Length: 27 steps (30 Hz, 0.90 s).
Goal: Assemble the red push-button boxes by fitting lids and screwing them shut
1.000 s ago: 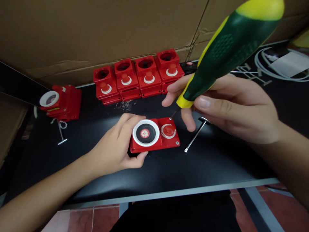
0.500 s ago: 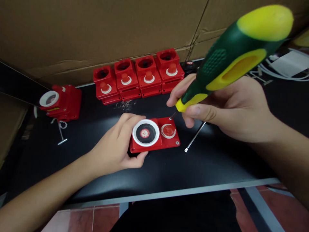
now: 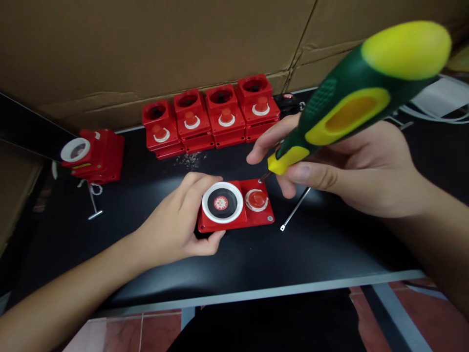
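Observation:
My left hand (image 3: pixel 179 215) is closed around the left end of a red box (image 3: pixel 234 222) lying on the black table. The box carries a white ring with a black disc (image 3: pixel 222 202) and a red button (image 3: pixel 257 199) in a white collar. A screw (image 3: pixel 270 218) shows at its near right corner. My right hand (image 3: pixel 351 171) grips a green and yellow screwdriver (image 3: pixel 340 112), tilted, its tip at the screw in the box's far right corner. The index finger is lifted partly off the handle. A thin metal rod (image 3: pixel 295 210) lies below this hand.
Several similar red housings (image 3: pixel 223 117) stand in a row at the back by the cardboard (image 3: pixel 164 44). Small shavings (image 3: pixel 191 159) lie before them. Another red box (image 3: pixel 104 154), with a metal T-shaped piece (image 3: pixel 94 203), is at left. White cable (image 3: pixel 436 115) lies at far right.
The screwdriver's handle has turned and its top has dipped slightly, while the tip stays at the corner screw. My right index finger has spread outward. My left hand and the box have barely shifted.

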Available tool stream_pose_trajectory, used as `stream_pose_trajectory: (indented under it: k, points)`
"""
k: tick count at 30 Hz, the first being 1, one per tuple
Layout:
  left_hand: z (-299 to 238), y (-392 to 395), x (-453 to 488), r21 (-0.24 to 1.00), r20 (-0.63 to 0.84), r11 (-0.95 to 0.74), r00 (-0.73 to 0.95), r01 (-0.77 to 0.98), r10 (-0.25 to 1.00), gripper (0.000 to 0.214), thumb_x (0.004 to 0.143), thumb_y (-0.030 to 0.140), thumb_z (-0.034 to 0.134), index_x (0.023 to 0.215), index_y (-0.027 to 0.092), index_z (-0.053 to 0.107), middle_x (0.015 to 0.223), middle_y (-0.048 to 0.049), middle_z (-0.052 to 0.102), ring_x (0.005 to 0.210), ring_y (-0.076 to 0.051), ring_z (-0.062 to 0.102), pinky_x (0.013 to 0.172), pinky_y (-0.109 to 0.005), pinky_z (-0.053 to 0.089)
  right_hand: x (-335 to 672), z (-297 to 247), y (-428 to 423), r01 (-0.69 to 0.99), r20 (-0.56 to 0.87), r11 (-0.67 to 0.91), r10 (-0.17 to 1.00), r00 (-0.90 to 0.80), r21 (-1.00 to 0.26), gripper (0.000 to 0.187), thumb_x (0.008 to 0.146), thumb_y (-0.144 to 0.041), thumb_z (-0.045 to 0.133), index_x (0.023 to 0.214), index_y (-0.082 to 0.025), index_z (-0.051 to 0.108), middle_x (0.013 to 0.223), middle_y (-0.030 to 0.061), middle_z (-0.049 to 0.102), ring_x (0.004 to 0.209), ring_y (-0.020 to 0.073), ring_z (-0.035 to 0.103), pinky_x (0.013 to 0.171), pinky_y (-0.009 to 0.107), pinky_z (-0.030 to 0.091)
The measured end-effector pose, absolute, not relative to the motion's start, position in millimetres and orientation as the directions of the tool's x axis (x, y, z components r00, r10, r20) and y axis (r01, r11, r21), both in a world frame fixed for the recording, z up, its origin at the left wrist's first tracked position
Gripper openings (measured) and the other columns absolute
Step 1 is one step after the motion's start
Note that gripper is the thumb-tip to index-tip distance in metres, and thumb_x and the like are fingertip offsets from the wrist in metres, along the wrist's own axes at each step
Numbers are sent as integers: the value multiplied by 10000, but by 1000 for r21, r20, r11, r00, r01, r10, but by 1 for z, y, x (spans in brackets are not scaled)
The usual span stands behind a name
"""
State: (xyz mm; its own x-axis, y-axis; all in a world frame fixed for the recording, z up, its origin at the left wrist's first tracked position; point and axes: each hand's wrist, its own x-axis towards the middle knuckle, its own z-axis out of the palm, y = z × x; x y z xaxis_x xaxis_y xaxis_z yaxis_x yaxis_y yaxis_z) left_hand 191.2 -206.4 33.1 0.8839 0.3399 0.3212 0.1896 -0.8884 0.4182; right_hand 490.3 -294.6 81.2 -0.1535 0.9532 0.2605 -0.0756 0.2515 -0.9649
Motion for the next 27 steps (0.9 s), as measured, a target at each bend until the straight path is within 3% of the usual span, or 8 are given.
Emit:
stream_pose_trajectory:
  k: [5,10,14,17,23,27]
  points:
    - [33,-206,191,421,322,-888,885,185,337,780,947,374,831,1617,190,477,1440,-213,673,1271,-398,745,1014,-548,730,490,80,-297,-55,284,279,944,-168,-959,105,1052,-225,840,1145,-264,869,1155,-6,890,699,146,799,712,317,742]
    - [33,-207,191,417,322,-890,885,187,337,773,954,370,823,1617,184,472,1445,-215,668,1284,-394,737,1022,-538,726,490,81,-294,7,304,306,948,-95,-952,207,909,-170,963,1022,-289,838,1062,-14,889,741,172,797,738,339,756]
    - [33,-207,191,410,327,-893,884,186,334,756,954,361,816,1605,181,476,1440,-213,671,1287,-395,738,1032,-541,720,490,78,-290,33,331,332,943,-29,-943,307,813,-129,1024,954,-276,794,907,-25,833,942,230,871,852,375,765]
    - [34,-207,191,413,319,-891,887,188,335,751,954,356,815,1602,188,475,1432,-206,671,1275,-390,741,1023,-539,721,490,76,-288,30,345,346,938,-30,-938,343,799,-126,1033,973,-283,783,912,-29,824,931,242,863,783,383,746]
    - [35,-207,191,419,307,-886,888,198,343,764,949,369,829,1605,192,479,1440,-204,667,1275,-390,744,1008,-531,726,487,85,-293,-53,239,236,968,-72,-970,310,855,-68,929,1063,-255,797,1060,-45,879,691,96,729,696,255,710]
    - [34,-206,190,419,313,-887,885,195,343,795,937,367,839,1624,214,469,1454,-194,671,1283,-398,747,1019,-548,724,488,85,-297,-41,241,237,962,-131,-971,213,1008,-127,830,1170,-263,852,1162,-15,885,695,120,763,708,306,723]
